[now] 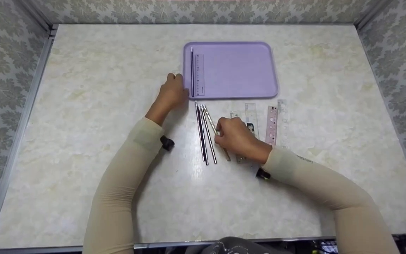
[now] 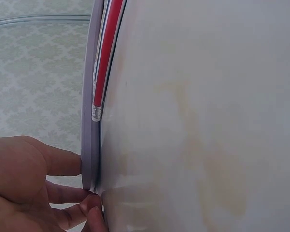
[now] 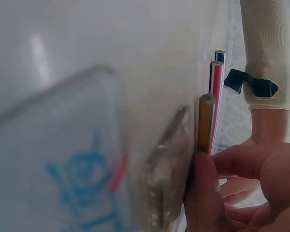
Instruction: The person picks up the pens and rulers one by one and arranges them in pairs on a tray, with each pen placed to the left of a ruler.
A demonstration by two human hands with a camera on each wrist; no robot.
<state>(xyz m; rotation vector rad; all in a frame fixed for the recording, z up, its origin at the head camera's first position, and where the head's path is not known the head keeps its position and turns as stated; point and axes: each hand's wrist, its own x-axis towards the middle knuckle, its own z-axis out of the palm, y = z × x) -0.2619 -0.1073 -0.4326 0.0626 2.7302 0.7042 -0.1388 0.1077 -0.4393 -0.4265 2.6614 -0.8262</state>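
Where patterned walls (image 1: 203,12) flank it, marbled table (image 1: 83,106), purple tray (image 1: 238,70)

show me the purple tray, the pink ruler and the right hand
Purple tray (image 1: 238,70): head view, on its bare floor.
Pink ruler (image 1: 271,124): head view, on its flat face.
Right hand (image 1: 237,135): head view, on the back of the hand.

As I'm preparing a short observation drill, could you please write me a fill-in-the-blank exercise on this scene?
The tray is coloured ____.
In the head view, inside the tray, the ruler lies to the ____ of the pencil.
The person's ____ hand touches the tray's rim.
The tinted ruler on the table is ____.

Missing words: purple; right; left; pink.
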